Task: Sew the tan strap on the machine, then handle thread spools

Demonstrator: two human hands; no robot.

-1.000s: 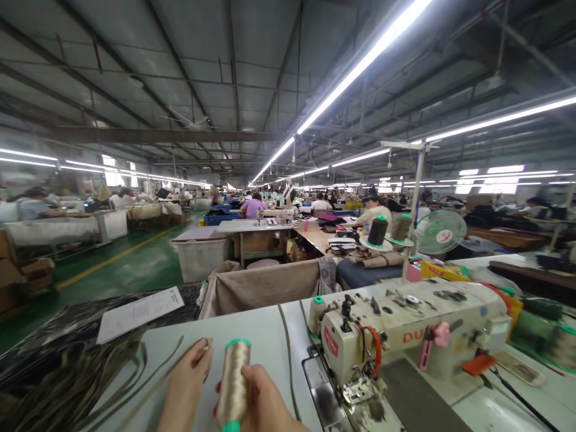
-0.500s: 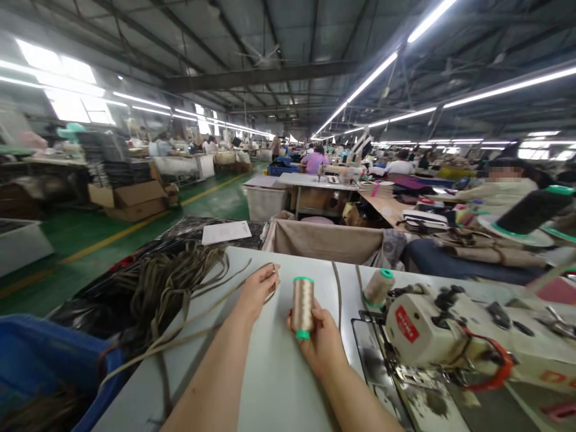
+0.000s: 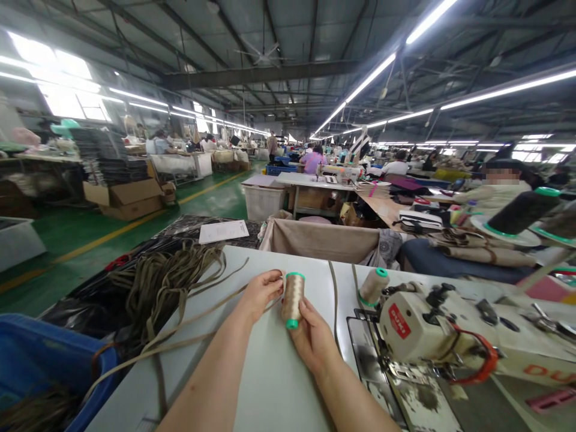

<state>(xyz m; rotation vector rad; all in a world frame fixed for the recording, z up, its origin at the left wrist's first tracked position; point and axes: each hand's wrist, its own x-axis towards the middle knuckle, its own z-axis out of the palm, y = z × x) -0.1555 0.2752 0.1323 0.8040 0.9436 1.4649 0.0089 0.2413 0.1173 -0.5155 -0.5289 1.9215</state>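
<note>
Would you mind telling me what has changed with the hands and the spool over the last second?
The left hand has moved right, closing the gap until its fingertips meet the top of the spool. The right hand keeps its grip on the spool, upright over the table. The sewing machine is unchanged.

2 hands [image 3: 261, 291], 2 beige thread spools [image 3: 293, 298], 1 sewing machine [image 3: 432, 333]

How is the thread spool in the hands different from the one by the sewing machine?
The held spool stands almost upright, gripped by the right hand with the left hand touching its top. The other spool leans over beside the sewing machine, with no hand on it. The held spool looks straight-sided; the other spool widens toward its bottom. Both carry tan thread and have green ends.
</note>
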